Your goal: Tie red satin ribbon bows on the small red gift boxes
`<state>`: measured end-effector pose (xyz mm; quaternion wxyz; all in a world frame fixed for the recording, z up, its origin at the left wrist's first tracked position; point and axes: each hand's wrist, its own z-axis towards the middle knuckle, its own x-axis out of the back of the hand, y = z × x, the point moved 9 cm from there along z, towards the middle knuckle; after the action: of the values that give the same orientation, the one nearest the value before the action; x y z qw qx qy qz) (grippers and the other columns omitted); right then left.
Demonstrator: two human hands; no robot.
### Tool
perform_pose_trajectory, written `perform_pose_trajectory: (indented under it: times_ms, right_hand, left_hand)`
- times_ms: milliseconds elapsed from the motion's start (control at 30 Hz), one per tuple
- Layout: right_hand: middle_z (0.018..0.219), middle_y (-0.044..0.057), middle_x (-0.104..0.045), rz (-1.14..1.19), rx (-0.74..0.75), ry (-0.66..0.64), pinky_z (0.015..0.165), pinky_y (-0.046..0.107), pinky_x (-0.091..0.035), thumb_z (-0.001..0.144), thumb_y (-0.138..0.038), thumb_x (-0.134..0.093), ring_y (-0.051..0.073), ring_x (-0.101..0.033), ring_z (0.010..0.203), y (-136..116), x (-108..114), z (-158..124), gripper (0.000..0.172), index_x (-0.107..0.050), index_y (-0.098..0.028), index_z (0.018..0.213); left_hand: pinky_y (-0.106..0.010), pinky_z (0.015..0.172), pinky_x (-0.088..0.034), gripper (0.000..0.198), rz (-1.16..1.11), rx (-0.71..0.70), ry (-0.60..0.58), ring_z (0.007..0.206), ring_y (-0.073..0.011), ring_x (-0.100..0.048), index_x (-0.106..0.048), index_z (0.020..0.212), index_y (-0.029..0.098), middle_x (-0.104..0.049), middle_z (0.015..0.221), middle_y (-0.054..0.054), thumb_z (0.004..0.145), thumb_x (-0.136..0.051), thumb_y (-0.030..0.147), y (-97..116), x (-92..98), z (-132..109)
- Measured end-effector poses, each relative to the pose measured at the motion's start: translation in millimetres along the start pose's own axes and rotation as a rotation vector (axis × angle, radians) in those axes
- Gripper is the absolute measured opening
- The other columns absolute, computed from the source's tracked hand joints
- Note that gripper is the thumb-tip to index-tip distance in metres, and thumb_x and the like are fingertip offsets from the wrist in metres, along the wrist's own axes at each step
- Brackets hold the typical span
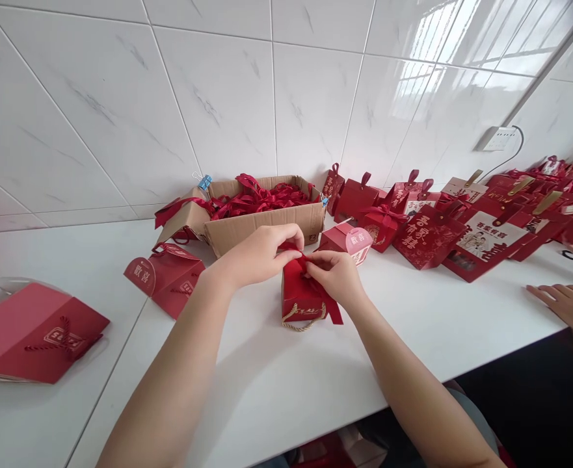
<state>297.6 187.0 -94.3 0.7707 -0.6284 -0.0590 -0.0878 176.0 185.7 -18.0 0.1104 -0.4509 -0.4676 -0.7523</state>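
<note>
A small red gift box (296, 298) with a gold cord handle sits on the white table in front of me. Both hands meet above its top, at a red ribbon (333, 311) whose tail hangs over the box's right side. My left hand (272, 252) reaches in from the left, thumb and fingers pinched on the ribbon. From the right, my right hand (333, 272) pinches the ribbon close to the left fingertips. The middle of the ribbon is partly hidden by the fingers.
Behind stands a cardboard box (266, 224) of red ribbons. Red boxes lie left (42, 331) and nearer left (169, 279). A pink-lidded box (357, 240) and many red gift boxes (427, 237) stand right. Another person's hand (566, 305) rests at the far right.
</note>
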Motion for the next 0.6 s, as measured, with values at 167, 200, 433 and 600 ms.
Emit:
perform_pose_trajectory:
  times_ms: [167, 200, 433, 600]
  right_hand:
    - [0.077, 0.000, -0.071, -0.117, 0.177, -0.171, 0.065, 0.028, -0.048, 0.071, -0.014, -0.057, 0.016, -0.062, 0.070, -20, -10, -7, 0.019, -0.074, -0.022, 0.072]
    - [0.076, 0.000, -0.071, -0.104, 0.181, -0.211, 0.065, 0.028, -0.048, 0.073, -0.015, -0.057, 0.016, -0.062, 0.070, -22, -11, -9, 0.019, -0.074, -0.022, 0.072]
    - [0.067, 0.004, -0.072, -0.014, 0.068, -0.214, 0.062, 0.030, -0.050, 0.081, -0.038, -0.063, 0.019, -0.066, 0.065, -11, -10, -12, 0.024, -0.072, -0.019, 0.070]
    - [0.063, 0.004, -0.072, 0.054, 0.010, -0.058, 0.064, 0.033, -0.053, 0.078, -0.043, -0.066, 0.021, -0.068, 0.064, 1, 1, -7, 0.027, -0.073, -0.018, 0.072]
  left_hand:
    - [-0.027, 0.071, -0.047, 0.012, 0.017, -0.120, 0.143, 0.077, -0.0148, -0.060, -0.058, 0.082, 0.021, -0.066, 0.087, 0.000, 0.084, -0.047, 0.018, 13, 1.6, 9]
    - [-0.027, 0.074, -0.047, 0.011, 0.011, -0.129, 0.160, 0.079, -0.0152, -0.060, -0.058, 0.082, 0.021, -0.066, 0.087, 0.000, 0.084, -0.048, 0.018, 12, 0.6, 11]
    - [-0.029, 0.083, -0.046, 0.009, -0.007, -0.196, 0.217, 0.089, -0.0164, -0.061, -0.060, 0.085, 0.021, -0.067, 0.092, -0.001, 0.083, -0.052, 0.018, 1, -11.1, 22]
    - [-0.042, 0.097, -0.039, 0.019, 0.236, -0.082, 0.494, 0.110, -0.0257, -0.050, -0.058, 0.096, 0.020, -0.058, 0.107, -0.008, 0.085, -0.057, 0.035, -8, 5.7, 18]
